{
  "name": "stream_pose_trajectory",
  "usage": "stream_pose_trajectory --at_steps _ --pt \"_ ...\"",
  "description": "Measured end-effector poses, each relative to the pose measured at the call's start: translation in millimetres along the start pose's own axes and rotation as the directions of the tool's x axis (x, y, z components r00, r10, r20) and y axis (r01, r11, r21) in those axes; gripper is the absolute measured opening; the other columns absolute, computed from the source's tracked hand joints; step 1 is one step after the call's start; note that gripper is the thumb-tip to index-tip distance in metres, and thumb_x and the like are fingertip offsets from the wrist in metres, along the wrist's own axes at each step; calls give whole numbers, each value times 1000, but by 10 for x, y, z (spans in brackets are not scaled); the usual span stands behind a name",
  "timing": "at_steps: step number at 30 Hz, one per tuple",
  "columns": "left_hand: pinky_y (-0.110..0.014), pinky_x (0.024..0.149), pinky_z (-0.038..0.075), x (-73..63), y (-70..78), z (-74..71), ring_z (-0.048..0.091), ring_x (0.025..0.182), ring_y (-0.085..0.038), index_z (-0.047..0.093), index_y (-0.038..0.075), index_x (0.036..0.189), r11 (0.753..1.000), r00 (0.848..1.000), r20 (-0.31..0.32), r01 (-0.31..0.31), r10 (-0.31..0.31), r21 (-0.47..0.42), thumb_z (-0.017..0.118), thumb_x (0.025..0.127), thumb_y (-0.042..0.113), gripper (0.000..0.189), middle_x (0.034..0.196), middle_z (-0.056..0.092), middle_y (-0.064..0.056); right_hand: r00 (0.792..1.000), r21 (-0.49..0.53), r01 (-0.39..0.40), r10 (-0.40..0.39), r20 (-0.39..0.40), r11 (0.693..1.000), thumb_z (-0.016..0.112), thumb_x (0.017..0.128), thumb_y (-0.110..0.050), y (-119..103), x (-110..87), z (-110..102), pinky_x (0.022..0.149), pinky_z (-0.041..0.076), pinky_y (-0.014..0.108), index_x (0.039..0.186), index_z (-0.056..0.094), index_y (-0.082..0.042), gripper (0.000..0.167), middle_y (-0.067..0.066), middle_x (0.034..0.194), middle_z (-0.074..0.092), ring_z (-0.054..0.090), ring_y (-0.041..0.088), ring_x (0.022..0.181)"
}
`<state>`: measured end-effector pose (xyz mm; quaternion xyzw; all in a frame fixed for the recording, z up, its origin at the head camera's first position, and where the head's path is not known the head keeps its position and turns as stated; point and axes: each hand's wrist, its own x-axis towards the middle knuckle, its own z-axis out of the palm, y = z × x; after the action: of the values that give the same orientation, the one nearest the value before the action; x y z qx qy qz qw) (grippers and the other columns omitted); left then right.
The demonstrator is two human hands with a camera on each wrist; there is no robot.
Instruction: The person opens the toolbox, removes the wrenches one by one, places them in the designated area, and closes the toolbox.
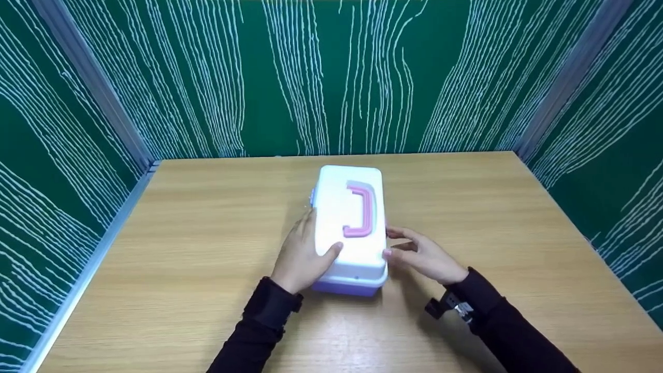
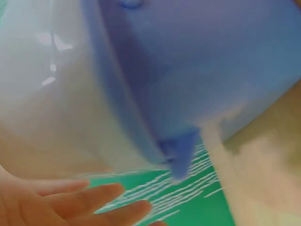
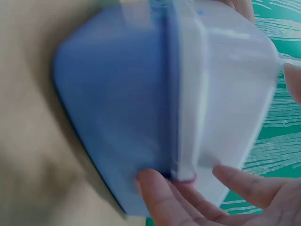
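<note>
A closed plastic storage box (image 1: 342,259) stands lengthwise on the table, with a white lid, a blue-purple base and a pink carry handle (image 1: 366,212) lying on top. My left hand (image 1: 303,254) rests against its left side, thumb on the lid; its fingers look fairly straight in the left wrist view. At the right side is my right hand (image 1: 427,256), thumb at the lid's edge and fingers by the base. The right wrist view shows them spread around a small pink part (image 3: 189,179) at the rim, mostly hidden. A blue tab (image 2: 184,157) juts from the rim.
The box stands on a wooden table (image 1: 207,223). Green panels (image 1: 362,77) with white wavy lines rise behind and at both sides, joined by grey corner posts (image 1: 564,77). A dark wrist device (image 1: 456,305) sits on my right wrist.
</note>
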<state>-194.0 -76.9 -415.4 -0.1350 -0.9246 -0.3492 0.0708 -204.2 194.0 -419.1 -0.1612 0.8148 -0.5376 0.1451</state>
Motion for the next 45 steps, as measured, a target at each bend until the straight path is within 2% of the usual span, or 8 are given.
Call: stream_pose_trajectory --at_steps 4,8,11,15,20,31,35,45 --pt "-55 121 19 -7 135 42 22 149 -39 32 2 152 977 992 -28 -115 122 179 57 89 57 88 158 32 -17 999 29 -12 13 -42 999 55 100 -26 -47 101 -103 98 52 44 147 35 5 60 28 144 43 50 43 125" --pt "-55 120 22 -10 276 115 27 147 -41 40 3 147 916 962 -20 -254 274 310 57 87 64 87 154 40 -16 995 105 -34 43 -89 994 49 102 -23 -37 268 -158 97 53 37 147 33 7 56 31 146 39 46 43 130" --pt "-54 119 26 -10 360 182 30 145 -41 45 5 144 881 946 3 -302 323 365 58 85 67 87 151 45 -15 991 174 -55 74 -108 983 46 103 -20 11 409 -179 97 53 32 148 30 8 55 31 148 36 49 38 126" --pt "-52 119 27 -17 414 268 34 144 -39 49 8 141 841 942 32 -313 334 441 59 81 71 88 147 50 -13 984 220 -97 127 -126 971 44 103 -20 111 583 -194 94 54 30 148 29 9 55 27 138 48 60 21 107" --pt "-50 118 28 -32 414 330 38 143 -34 49 10 142 809 950 64 -296 307 508 60 79 73 90 146 51 -10 978 324 -152 189 -87 934 49 100 -22 260 745 -160 90 56 30 146 32 11 59 7 110 63 66 8 88" --pt "-48 116 33 -60 383 417 44 139 -32 53 12 138 767 933 3 -299 361 567 61 77 74 87 139 58 -8 971 517 -185 236 -35 836 54 98 -21 1051 1110 -176 58 54 26 121 56 -1 31 -1 84 67 60 6 61" --pt "-48 116 33 -74 387 416 44 139 -32 53 11 138 769 932 1 -299 362 565 60 78 74 87 139 58 -8 974 557 -196 227 15 807 57 98 -22 1027 1076 -198 63 56 26 112 54 -6 21 -4 79 66 60 6 63" --pt "-49 115 33 -76 387 431 45 138 -32 53 11 137 761 926 -10 -304 378 573 61 77 74 87 137 59 -7 968 586 -240 239 81 773 48 101 -18 528 788 -133 74 57 28 108 50 -9 12 -4 79 66 66 7 75"
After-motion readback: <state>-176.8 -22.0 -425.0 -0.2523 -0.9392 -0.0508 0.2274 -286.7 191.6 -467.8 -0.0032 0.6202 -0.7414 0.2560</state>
